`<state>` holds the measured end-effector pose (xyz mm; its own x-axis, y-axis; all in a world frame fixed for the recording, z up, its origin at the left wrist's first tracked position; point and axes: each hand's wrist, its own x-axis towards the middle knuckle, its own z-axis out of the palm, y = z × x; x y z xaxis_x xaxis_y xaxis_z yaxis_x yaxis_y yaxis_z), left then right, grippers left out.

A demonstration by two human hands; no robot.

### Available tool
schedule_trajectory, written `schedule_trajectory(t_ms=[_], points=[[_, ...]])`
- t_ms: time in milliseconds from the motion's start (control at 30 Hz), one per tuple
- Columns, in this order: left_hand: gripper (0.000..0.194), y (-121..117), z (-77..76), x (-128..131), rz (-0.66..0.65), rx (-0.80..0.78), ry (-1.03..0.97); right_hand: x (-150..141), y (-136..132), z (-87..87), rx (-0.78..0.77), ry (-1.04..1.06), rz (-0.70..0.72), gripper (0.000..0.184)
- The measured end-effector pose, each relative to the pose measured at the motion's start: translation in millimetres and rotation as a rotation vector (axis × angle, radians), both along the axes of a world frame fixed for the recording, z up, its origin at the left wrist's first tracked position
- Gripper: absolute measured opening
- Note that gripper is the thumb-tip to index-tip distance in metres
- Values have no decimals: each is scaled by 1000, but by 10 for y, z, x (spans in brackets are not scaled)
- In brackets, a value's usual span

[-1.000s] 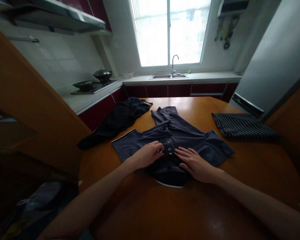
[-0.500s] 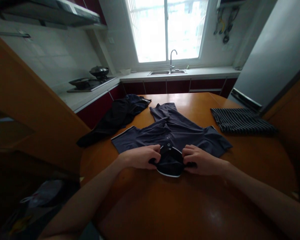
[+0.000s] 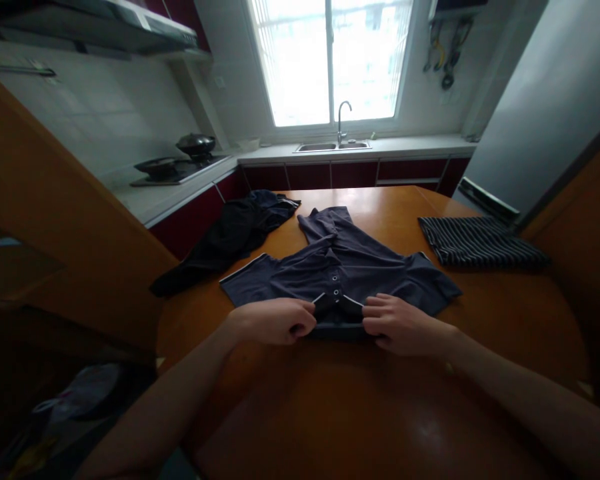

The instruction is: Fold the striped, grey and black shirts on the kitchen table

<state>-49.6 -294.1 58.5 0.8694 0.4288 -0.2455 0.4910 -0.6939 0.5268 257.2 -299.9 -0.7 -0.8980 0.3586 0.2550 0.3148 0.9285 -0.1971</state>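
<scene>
A dark grey-blue polo shirt (image 3: 360,267) lies spread on the wooden table, its collar end toward me and its hem bunched at the far side. White piping edges the dark collar (image 3: 337,311), and two buttons show on the placket. My left hand (image 3: 280,320) is closed on the left side of the collar. On the collar's other side, my right hand (image 3: 400,323) pinches the fabric with curled fingers. The back of the collar is folded down between both hands. Fingertips are partly hidden by the knuckles and cloth.
The table (image 3: 330,413) has rounded edges. Dark crumpled clothing (image 3: 230,233) lies at its left, hanging near the edge. A folded striped cloth (image 3: 480,241) rests at the right. Beyond are a sink (image 3: 317,147), a stove with pans (image 3: 195,145) and a fridge (image 3: 520,120).
The collar's back edge, which stuck out toward me with its white trim showing, is now folded over between my hands. Both hands still grip it, turned slightly. The rest of the shirt lies unchanged.
</scene>
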Motion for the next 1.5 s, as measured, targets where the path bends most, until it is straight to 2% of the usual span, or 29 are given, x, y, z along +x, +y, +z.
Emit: schedule_trajectory(t_ms=[100,167,267,300,367,433,533,600,700,800,933,1100,1167,1300,1433,1500], points=[[12,73,11,-33,-100,-265,-16,-14,-56,39,-289,19,80,12],[16,147,23,-56,-20,-250,-119,-10,-46,48,-385,141,49,11],[25,237,8,-79,277,-20,-300,9,30,32,-332,401,-159,18],[26,247,-5,-78,319,18,-308,16,54,25,-302,450,-215,18],[25,222,-38,-49,256,-5,-240,24,75,17,-282,424,-233,14],[24,140,-78,24,133,-19,-160,14,50,15,-270,295,-157,12],[39,-29,-179,203,45,137,-128,-47,-32,-20,-184,132,-64,30],[46,-119,-283,329,30,244,-112,-102,-74,-73,-109,94,-74,24],[34,-178,-443,460,71,344,-103,-160,-94,-145,-24,96,-126,1],[17,-181,-531,505,113,406,-125,-169,-88,-146,56,136,-167,5],[20,-186,-533,518,135,433,-117,-151,-93,-114,110,116,-153,5],[25,-202,-507,556,73,363,-125,-170,-122,-157,73,66,-143,13],[26,-200,-508,568,86,354,-145,-187,-134,-171,71,69,-152,13],[14,-183,-541,571,93,379,-152,-208,-145,-170,74,104,-174,11],[16,-178,-570,573,57,456,-87,-201,-138,-185,22,107,-128,12],[16,-182,-555,573,43,443,-55,-192,-132,-198,-39,94,-95,13]])
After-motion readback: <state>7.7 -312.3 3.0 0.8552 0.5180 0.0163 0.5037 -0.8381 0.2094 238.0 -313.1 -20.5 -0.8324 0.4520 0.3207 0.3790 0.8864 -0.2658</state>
